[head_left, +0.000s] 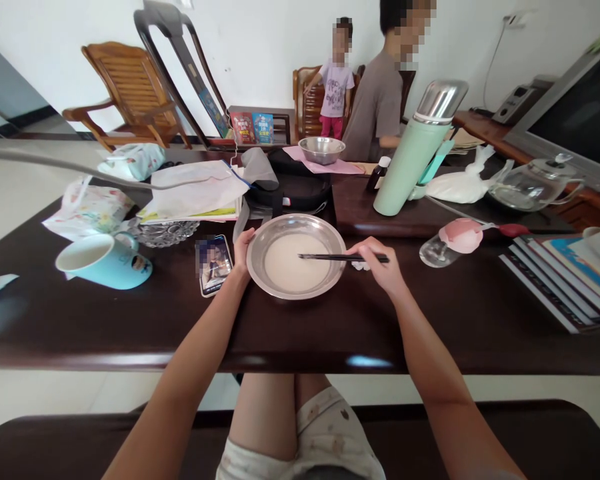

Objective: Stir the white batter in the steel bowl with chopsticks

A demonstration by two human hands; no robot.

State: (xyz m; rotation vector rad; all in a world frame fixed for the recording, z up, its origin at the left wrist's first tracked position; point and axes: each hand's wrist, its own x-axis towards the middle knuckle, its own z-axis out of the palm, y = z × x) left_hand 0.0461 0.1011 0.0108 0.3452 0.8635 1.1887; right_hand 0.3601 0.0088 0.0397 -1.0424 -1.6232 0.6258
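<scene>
A wide metal bowl [330, 278] stands on the dark wooden table in front of me, with a pale, whitish mixture [295, 267] inside. My left hand [243, 250] grips the bowl's left rim. In my right hand [380, 265] is a pair of dark chopsticks [325, 257], held almost level over the bowl's right rim. Their tips reach the middle of the mixture; whether they dip in or hover just above it, I cannot tell. A small white thing [361, 265] lies partly hidden under my right hand.
Left of the bowl are a phone [214, 265], a blue mug [105, 261] and a glass dish [165, 232]. A black bag [300, 190] lies behind it. To the right stand a green thermos [410, 160], a pink-topped bottle [450, 241] and stacked books [555, 280]. Two people are across the table.
</scene>
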